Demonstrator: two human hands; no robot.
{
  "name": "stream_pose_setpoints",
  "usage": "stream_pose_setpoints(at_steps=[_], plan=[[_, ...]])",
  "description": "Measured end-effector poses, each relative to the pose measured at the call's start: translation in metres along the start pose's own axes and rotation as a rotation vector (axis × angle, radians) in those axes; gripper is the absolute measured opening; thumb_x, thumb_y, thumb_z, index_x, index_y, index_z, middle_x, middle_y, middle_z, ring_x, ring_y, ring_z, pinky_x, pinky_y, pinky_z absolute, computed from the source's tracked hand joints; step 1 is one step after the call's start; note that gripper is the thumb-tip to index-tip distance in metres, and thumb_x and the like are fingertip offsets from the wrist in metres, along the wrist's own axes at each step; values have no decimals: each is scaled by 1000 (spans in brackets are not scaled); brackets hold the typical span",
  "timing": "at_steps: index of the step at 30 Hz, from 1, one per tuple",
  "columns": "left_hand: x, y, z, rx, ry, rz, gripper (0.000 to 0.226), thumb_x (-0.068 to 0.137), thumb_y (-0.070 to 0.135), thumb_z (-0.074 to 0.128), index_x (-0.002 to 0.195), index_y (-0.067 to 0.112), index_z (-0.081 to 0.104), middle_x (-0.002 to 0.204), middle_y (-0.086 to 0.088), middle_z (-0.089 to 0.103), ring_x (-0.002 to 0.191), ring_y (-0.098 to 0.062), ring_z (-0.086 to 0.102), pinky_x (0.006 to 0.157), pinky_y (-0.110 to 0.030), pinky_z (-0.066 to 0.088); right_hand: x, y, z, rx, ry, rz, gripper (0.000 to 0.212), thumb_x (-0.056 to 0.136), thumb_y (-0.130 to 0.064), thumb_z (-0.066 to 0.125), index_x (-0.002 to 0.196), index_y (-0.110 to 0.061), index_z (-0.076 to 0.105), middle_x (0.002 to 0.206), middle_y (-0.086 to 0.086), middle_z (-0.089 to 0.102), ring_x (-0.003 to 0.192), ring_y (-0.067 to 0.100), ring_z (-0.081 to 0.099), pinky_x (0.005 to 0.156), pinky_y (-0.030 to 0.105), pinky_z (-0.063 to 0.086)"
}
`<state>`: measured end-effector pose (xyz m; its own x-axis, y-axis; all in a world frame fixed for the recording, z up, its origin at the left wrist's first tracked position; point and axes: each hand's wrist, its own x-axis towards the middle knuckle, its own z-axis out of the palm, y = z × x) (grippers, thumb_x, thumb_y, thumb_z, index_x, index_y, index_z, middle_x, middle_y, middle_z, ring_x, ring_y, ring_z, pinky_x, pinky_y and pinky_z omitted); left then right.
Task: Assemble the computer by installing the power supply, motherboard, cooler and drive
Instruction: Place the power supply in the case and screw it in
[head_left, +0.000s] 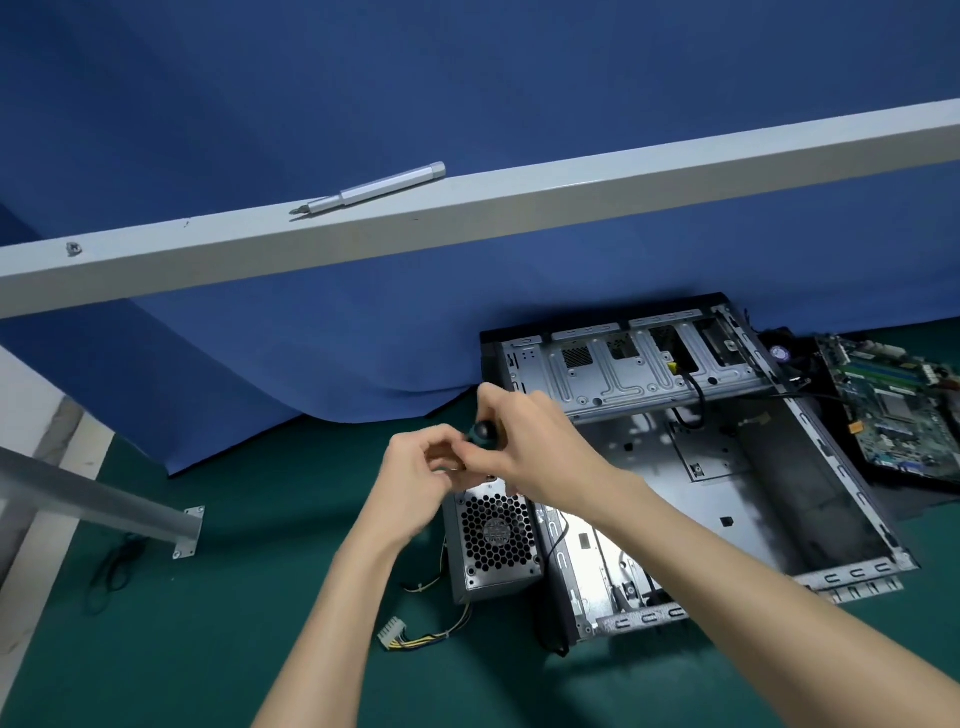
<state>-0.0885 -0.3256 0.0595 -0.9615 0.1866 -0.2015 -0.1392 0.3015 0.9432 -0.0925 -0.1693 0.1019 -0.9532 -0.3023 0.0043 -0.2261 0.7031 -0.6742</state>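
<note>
While your right hand (535, 447) wraps its fingers (496, 408) round the dark handle of the screwdriver (480, 431), your left hand (415, 467) has its fingers (441, 441) curled in, pinching the tool's lower end. Your knuckles hide whether a screw sits there too.

Both hands hover just above the power supply (493, 540). It stands on the green worktop (208, 649) just beside the open case (727, 467), outside it and not yet in its bay, with its fan grille facing you.

If you are loading a screw at the tip, a slip could drop it through that honeycomb grille or into the case, where it may be hard to find and could short something later.

The supply looks tall for its footing, so a downward push from the tool could tip it against the case wall. Its loose cables (415, 631) trail toward you on the worktop and could snag under the case edge when you lift the unit in.

Beyond the far side of the case the motherboard (893, 410) lies bare, so a careless shove of the case could knock it.

On the white beam (519, 208) above, a silver screwdriver (369, 189) rests near the edge. A bump to the frame might roll it down onto the parts.
</note>
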Motion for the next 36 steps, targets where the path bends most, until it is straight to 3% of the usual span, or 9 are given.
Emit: stream_pose_setpoints(at_steps=[3,5,8,13,18,22,27,32,36], plan=[[-3,0,5,45,35,-7,28,61,-9,80,73,16,72,81,-2,70,82,-18,70,76,-33,57,5,-7,2,-163,52,95,51,82,-54,61,61,-15,36,58,1,43,60,25,44,55,33,32],[-1,1,5,31,45,-15,35,65,-15,73,75,19,72,76,-3,73,79,-18,71,74,-31,57,7,-7,-2,-190,80,92,50,79,-60,61,65,-15,44,57,-2,45,61,23,46,55,33,34],[1,0,1,-63,22,-42,38,68,-25,64,81,10,69,77,-8,73,78,-22,72,71,-28,57,5,-2,-8,-70,30,8,35,80,-43,67,77,-14,49,59,-4,49,66,24,49,56,34,36],[-1,2,7,68,35,-32,30,58,1,86,75,23,74,81,-5,69,81,-22,66,78,-37,56,7,-6,-3,-218,107,130,57,81,-58,60,57,-13,35,54,1,36,57,26,40,51,33,26],[0,-2,1,-59,7,-39,35,66,-13,76,76,21,71,77,-1,73,76,-15,71,74,-25,57,3,1,-10,-54,3,-1,30,78,-40,70,78,-14,55,56,-9,46,64,21,47,58,32,37],[-1,-2,8,73,14,-31,30,61,1,84,76,26,75,84,-4,71,87,-24,68,80,-33,55,4,-3,-2,-204,70,140,57,78,-57,63,55,-12,36,51,0,37,53,22,39,48,32,27],[0,-3,-3,-15,19,-19,36,70,-16,70,82,18,70,73,-2,73,74,-20,72,70,-24,56,1,0,-4,-40,20,5,31,79,-40,70,84,-15,53,58,-10,45,66,22,48,57,32,31],[-3,-1,4,76,24,-36,28,62,2,83,77,25,75,80,-3,73,83,-23,70,83,-43,55,6,-5,1,-190,106,138,53,80,-55,63,61,-13,37,57,0,41,61,26,45,51,34,29],[0,-2,-1,-3,25,-15,32,71,-10,73,81,21,74,78,-6,74,82,-21,72,87,-44,55,7,-1,-10,-81,37,10,41,76,-54,66,76,-16,51,53,-8,44,59,17,45,51,30,30]])
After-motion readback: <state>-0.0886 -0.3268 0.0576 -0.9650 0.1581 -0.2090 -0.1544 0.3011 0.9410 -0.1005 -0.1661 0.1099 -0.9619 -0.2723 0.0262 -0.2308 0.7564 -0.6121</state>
